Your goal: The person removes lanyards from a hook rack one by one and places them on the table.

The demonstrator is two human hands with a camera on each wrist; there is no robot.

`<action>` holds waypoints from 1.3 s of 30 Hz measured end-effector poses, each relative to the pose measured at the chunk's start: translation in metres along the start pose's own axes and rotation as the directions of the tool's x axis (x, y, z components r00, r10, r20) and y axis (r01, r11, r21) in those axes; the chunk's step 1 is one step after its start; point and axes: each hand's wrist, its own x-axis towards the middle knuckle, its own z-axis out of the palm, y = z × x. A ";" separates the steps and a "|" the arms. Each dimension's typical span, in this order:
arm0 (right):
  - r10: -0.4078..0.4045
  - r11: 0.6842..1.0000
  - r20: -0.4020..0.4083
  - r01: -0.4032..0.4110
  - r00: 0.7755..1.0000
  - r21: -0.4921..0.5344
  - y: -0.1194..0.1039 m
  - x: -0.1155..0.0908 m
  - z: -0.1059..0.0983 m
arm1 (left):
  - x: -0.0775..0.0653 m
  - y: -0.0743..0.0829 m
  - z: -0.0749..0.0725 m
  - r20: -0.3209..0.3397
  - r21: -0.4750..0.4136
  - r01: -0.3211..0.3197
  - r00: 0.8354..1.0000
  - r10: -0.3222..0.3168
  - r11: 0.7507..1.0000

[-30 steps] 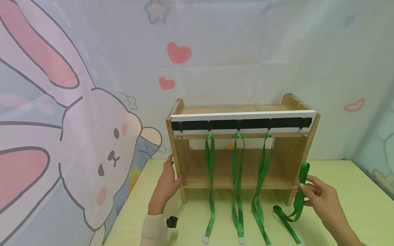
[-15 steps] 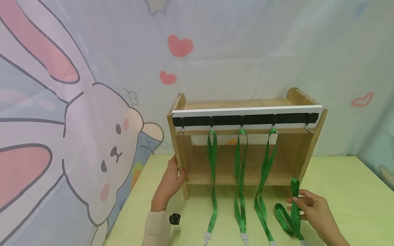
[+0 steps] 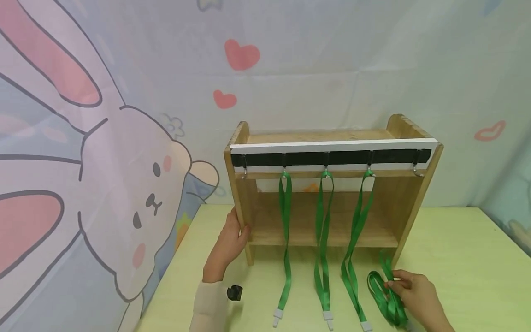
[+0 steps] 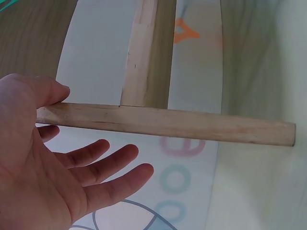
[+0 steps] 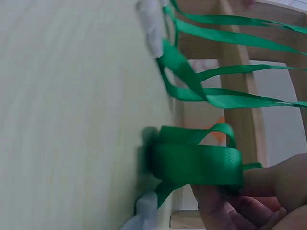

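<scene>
My left hand (image 3: pixel 227 242) grips the front edge of the wooden rack's side panel (image 4: pixel 168 122) between thumb and index finger; its other fingers extend loosely past the panel. At the rack's lower right corner, my right hand (image 3: pixel 416 293) pinches a green lanyard (image 3: pixel 386 297), which lies in loops low over the table. In the right wrist view the looped strap (image 5: pixel 196 163) shows at the fingertips, with its pale clip (image 5: pixel 146 208) below. Three other green lanyards (image 3: pixel 286 235) hang from the rack's middle hooks, their white clips (image 3: pixel 278 314) reaching down in front.
The wooden rack (image 3: pixel 327 240) stands on the pale green table (image 3: pixel 464 258). Its top front carries a black strip (image 3: pixel 307 159) with metal hooks; the far left hook (image 3: pixel 244 173) and far right hook (image 3: pixel 416 170) are bare. A printed cloth (image 3: pixel 315 97) hangs behind.
My right hand has lowered and moved slightly left, and the lanyard's raised loop has dropped into a bundle nearer the table. The left hand has kept its hold on the panel.
</scene>
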 end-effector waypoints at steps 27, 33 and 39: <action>-0.005 0.975 0.035 0.013 0.999 -0.221 0.003 0.000 0.006 | -0.001 0.000 0.003 0.001 -0.061 0.024 1.000 -0.024 0.998; -0.021 0.958 0.030 0.029 0.999 -0.284 0.003 0.002 0.001 | 0.001 -0.001 0.003 0.000 -0.076 0.020 1.000 -0.020 0.997; -0.039 0.952 0.047 0.051 0.998 -0.303 0.000 0.002 -0.009 | 0.000 0.000 0.003 0.010 -0.098 0.032 0.999 -0.031 0.995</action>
